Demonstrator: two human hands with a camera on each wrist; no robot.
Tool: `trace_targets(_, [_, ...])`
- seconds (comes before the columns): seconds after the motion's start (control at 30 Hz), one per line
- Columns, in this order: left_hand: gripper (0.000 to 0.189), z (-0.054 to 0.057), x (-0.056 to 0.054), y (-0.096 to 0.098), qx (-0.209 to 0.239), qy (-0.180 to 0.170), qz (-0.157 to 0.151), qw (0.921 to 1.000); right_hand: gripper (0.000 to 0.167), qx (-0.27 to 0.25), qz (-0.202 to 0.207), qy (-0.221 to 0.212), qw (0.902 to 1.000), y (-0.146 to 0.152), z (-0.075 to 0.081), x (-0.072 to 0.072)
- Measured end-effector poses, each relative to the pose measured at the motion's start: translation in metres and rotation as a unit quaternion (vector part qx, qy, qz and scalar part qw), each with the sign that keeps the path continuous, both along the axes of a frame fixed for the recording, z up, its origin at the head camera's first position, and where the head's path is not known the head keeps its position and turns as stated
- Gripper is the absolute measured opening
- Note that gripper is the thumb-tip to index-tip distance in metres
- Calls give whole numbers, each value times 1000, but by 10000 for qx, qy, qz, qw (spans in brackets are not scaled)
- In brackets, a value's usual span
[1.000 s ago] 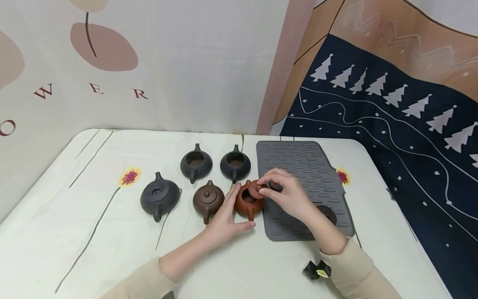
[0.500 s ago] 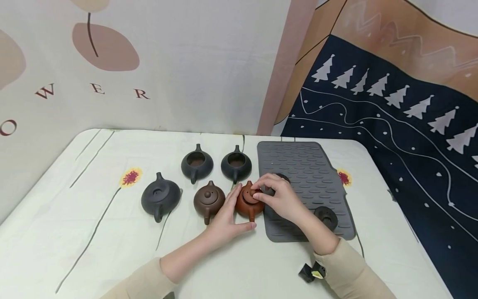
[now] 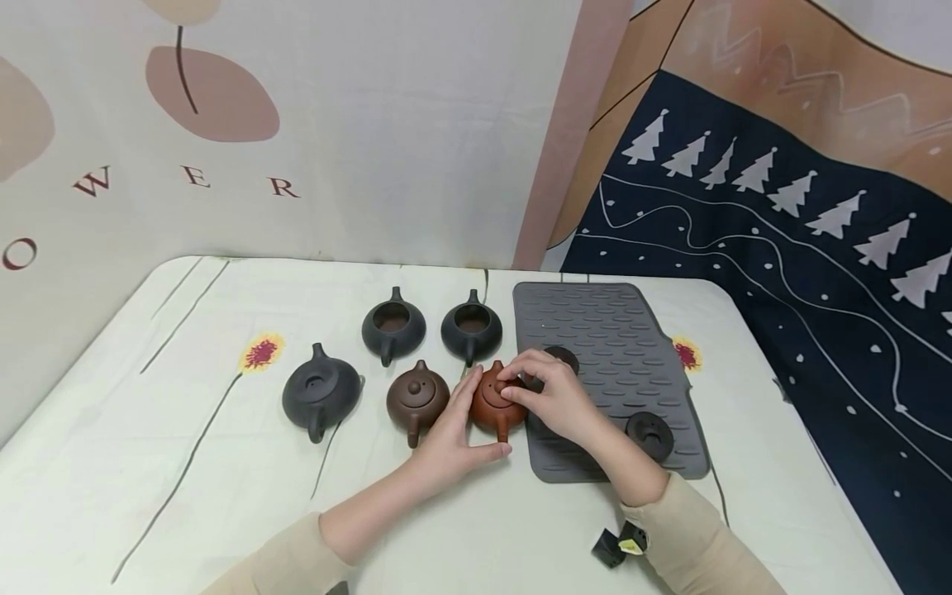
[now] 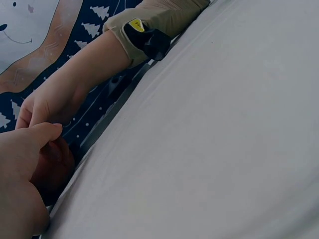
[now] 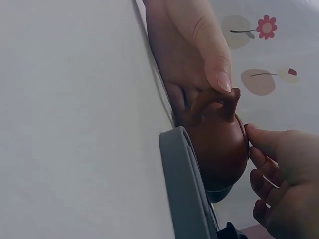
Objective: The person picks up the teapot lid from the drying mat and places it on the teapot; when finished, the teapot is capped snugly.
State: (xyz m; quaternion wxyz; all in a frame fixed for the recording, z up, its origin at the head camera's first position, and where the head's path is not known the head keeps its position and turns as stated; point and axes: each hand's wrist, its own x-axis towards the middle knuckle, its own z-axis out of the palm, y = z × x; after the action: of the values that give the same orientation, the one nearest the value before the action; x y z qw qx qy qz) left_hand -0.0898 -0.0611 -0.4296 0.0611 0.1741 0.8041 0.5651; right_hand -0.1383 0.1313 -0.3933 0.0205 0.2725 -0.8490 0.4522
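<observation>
On the wall cloth [image 3: 416, 165] across from me I can read the red letters [image 3: 92, 181] "O", "W", "E" and "R". A yellow label [image 4: 136, 25] shows on the black block [image 4: 156, 45] at my right cuff (its print is too small for me to make out). A second ago I had the red-brown lid [image 3: 492, 395] tipped above a dark opening; now it covers the mouth of the red-brown teapot [image 3: 487, 415], which stands between my hands, just beside the grey mat [image 3: 595, 322]. My right hand [image 3: 554, 397] pinches the lid between thumb and fingertips. My left hand [image 3: 446, 434] lies along the pot's left side as before, fingers extended, thumb spread away near the handle.
</observation>
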Motion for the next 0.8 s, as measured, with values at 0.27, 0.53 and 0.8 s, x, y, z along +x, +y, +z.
trace_targets(0.27, [104,2,0,0,-6,12,-11,10000,13,-10,-39,65,10000,0,-1,0])
trace_targets(0.53, [103,3,0,-1,63,-98,28,9999,15,92,-169,-15,9998,5,5,2])
trace_targets(0.8, [99,10,3,-1,28,-240,202,9995,19,53,-513,37,9987,26,29,2])
